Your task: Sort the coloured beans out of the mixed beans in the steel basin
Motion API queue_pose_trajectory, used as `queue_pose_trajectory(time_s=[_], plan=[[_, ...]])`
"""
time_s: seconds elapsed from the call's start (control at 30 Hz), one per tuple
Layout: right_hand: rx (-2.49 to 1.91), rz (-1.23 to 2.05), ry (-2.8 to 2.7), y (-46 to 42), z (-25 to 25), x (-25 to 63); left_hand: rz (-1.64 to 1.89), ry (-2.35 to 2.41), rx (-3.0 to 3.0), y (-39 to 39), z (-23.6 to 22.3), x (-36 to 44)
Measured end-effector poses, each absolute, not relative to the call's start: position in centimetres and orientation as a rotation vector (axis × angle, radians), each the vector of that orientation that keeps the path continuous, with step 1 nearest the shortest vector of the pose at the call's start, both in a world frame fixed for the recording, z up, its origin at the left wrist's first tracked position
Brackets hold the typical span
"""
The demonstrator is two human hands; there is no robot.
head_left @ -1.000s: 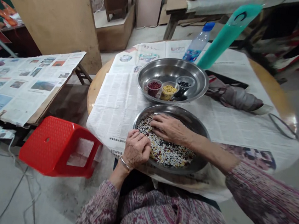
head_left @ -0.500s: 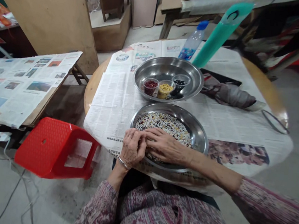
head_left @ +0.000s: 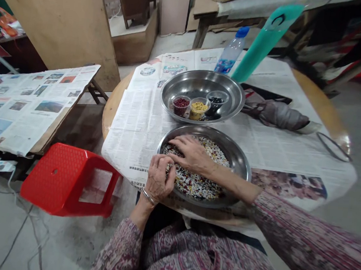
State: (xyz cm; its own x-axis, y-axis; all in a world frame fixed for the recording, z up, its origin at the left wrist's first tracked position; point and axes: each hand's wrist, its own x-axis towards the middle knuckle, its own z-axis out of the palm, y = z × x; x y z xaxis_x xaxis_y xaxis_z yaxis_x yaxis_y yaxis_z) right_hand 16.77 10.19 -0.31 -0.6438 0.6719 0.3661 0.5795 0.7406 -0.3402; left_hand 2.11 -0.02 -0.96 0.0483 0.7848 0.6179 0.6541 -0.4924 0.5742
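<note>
A round steel tray (head_left: 230, 151) lies in front of me, holding a spread of mixed beans and grains (head_left: 194, 186) in white, black, red and yellow. My right hand (head_left: 191, 153) rests flat on the mix with its fingers apart. My left hand (head_left: 159, 178), a bangle on its wrist, sits at the tray's near left, fingertips bunched over the mix. Anything between those fingers is hidden. Beyond, a second steel tray (head_left: 202, 79) holds small cups of red beans (head_left: 181, 106), yellow grains (head_left: 198, 110) and black beans (head_left: 216, 102).
Newspaper covers the round wooden table (head_left: 114, 115). On it lie a water bottle (head_left: 230, 54), a teal tube (head_left: 264, 45) and a folded grey umbrella (head_left: 276, 115). A red plastic stool (head_left: 66, 179) stands by the table's left edge, beside a newspaper-covered board (head_left: 31, 110).
My right hand has slid away from my left, up and left across the mix, uncovering more of the grains nearest me. My left hand has stayed near the same rim area.
</note>
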Motion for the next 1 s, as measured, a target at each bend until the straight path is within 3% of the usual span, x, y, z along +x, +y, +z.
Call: queue_pose_trajectory(time_s=[0.13, 0.23, 0.43, 0.63, 0.87, 1.0], plan=[[-0.608, 0.483, -2.584, 8.8, -0.1, 15.8, 1.449, 1.563, 2.12, -0.1, -1.0, 2.1], [-0.45, 0.475, -2.733, 7.9, 0.5, 17.7, 1.433, 1.565, 2.128, -0.1, -1.0, 2.1], [-0.566, 0.331, -2.74, 6.5, 2.2, 23.7, 1.436, 1.551, 2.152, -0.1, -1.0, 2.1], [-0.543, 0.575, -2.846, 3.6, 2.1, 24.7, 1.403, 1.54, 2.212, 0.0, -0.8, 2.1], [-1.022, 0.044, -2.589, 7.6, 0.3, 23.8, 1.204, 1.514, 2.329, 0.1, -0.6, 2.0], [-1.225, -0.047, -2.402, 9.5, -0.3, 23.2, 1.172, 1.515, 2.339, 0.2, -0.5, 2.0]])
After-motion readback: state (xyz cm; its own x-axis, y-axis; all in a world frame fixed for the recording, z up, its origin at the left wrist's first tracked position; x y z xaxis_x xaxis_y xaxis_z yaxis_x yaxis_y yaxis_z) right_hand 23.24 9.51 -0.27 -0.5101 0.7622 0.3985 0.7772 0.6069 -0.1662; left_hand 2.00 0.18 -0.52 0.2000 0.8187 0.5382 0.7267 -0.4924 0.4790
